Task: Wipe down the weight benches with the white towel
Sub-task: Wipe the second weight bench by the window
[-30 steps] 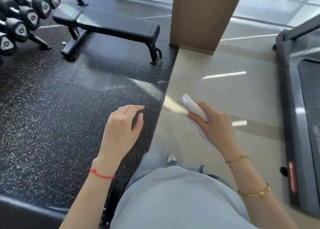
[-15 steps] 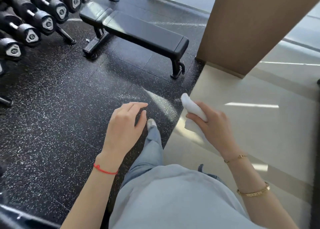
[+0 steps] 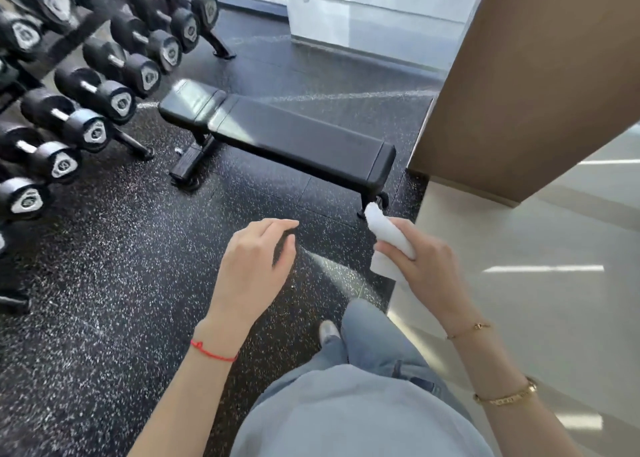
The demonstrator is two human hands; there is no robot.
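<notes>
Weight bench [image 3: 277,138] across the middle of the frame, running from centre-left down to centre-right, standing on the rubber floor [image 3: 104,266]
Dumbbell rack [image 3: 86,75] filling the upper left, just left of the bench's head end
Wooden pillar [image 3: 526,82] at upper right, close beside the bench's foot end
Tiled floor [image 3: 519,283] along the right side, meeting the rubber floor below the pillar
Left hand [image 3: 254,266] at lower centre, below the bench and apart from it
Right hand [image 3: 426,266] to its right, holding the towel [image 3: 388,240], whose tip overlaps the bench's foot-end leg in the frame
Shoe [image 3: 328,332] on the rubber floor, below and between the hands
</notes>
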